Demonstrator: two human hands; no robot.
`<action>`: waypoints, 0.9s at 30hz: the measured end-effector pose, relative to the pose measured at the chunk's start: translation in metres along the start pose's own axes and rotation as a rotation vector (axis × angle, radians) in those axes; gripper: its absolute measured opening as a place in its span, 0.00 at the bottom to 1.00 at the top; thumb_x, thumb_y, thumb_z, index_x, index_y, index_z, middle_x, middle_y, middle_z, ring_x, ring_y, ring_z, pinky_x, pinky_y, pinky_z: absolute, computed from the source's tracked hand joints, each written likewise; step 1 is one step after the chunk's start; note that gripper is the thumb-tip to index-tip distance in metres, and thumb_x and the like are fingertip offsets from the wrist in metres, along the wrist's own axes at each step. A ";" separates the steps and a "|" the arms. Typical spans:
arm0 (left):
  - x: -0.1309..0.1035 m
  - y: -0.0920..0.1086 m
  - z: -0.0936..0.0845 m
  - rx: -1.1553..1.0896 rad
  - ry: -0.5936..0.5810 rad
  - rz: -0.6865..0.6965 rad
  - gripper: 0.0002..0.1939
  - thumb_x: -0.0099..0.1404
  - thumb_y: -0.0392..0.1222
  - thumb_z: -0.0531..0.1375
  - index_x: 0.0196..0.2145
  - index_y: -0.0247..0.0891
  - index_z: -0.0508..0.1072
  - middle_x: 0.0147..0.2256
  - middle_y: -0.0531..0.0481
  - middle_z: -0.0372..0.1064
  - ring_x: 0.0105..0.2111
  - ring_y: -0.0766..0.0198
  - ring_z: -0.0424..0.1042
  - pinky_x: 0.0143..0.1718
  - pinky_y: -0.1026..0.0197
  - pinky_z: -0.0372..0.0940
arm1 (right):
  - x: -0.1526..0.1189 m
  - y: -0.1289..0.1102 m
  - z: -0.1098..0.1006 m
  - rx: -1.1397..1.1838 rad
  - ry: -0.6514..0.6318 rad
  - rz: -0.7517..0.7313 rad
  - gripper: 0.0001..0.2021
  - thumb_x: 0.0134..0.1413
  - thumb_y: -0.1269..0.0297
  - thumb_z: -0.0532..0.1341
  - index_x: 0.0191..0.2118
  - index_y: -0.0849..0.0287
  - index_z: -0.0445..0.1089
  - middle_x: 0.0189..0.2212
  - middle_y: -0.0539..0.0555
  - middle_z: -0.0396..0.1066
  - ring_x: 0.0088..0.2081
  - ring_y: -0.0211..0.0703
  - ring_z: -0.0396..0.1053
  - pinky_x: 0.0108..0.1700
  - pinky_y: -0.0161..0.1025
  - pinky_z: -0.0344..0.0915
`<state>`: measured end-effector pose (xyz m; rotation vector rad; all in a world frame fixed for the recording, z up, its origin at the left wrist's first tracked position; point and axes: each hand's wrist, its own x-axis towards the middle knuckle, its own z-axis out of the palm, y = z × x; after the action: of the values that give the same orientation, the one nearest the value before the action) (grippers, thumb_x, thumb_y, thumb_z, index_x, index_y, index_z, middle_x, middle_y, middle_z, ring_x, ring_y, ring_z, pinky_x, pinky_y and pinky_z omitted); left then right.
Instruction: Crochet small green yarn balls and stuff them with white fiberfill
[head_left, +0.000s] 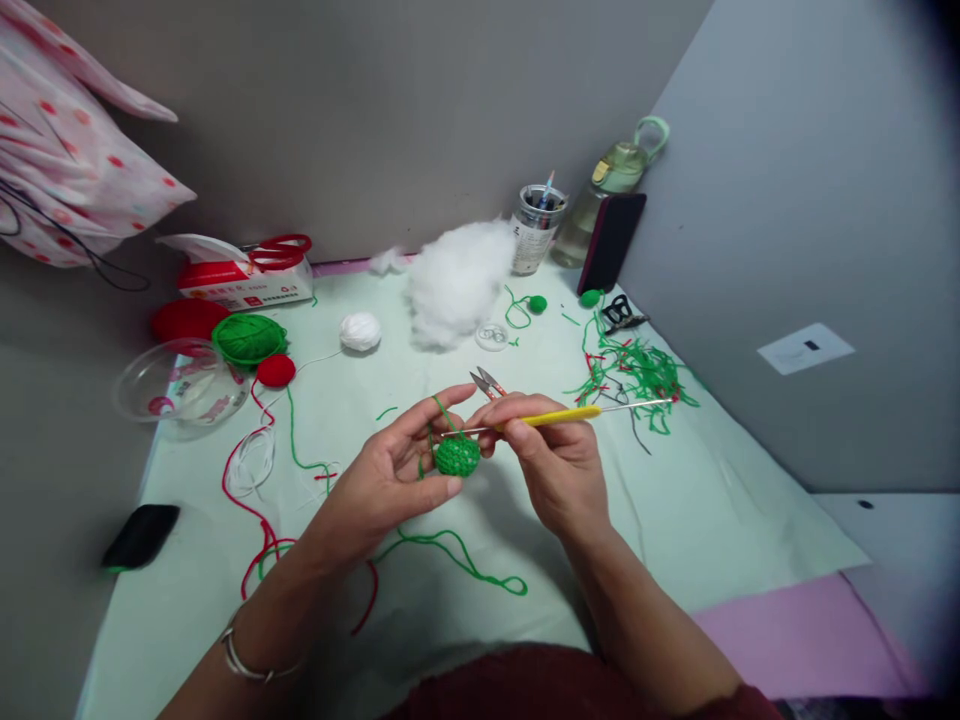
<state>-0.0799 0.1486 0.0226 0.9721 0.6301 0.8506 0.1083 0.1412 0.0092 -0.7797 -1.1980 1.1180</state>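
"Head view: what's hard to make out?"

"I see steel-bladed scissors half hidden behind the right hand; the working tip of the slim yellow-handled metal crochet hook blurs."

"Grip?"

"Left hand pinching the small round green crocheted piece above the pale green tabletop; right fingers pressed around the hook!"

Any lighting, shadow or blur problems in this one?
Head view: soft shadow on the pale green cloth beneath the left hand and right hand; head view: dark, blurred edging at the right, heaviest in the top corner; head view: the green crochet piece shows fairly clearly, but small lettering on the pen cup is unreadable.
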 end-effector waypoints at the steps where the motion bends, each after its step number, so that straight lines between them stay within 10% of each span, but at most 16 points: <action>1: 0.000 0.000 0.000 0.000 0.000 -0.007 0.33 0.63 0.35 0.71 0.63 0.57 0.74 0.49 0.49 0.75 0.50 0.57 0.78 0.61 0.53 0.66 | 0.000 0.000 -0.001 -0.008 0.005 0.003 0.07 0.66 0.60 0.66 0.43 0.52 0.81 0.38 0.52 0.80 0.35 0.39 0.76 0.39 0.39 0.77; 27: -0.005 0.013 0.007 0.476 0.238 0.111 0.30 0.59 0.32 0.71 0.56 0.56 0.80 0.41 0.53 0.72 0.43 0.63 0.71 0.49 0.60 0.68 | 0.005 -0.004 -0.003 0.094 -0.078 0.062 0.09 0.69 0.57 0.63 0.40 0.56 0.77 0.36 0.53 0.81 0.31 0.37 0.76 0.34 0.36 0.73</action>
<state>-0.0819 0.1453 0.0378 1.3552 1.0198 0.9432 0.1124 0.1454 0.0134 -0.7108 -1.1838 1.2563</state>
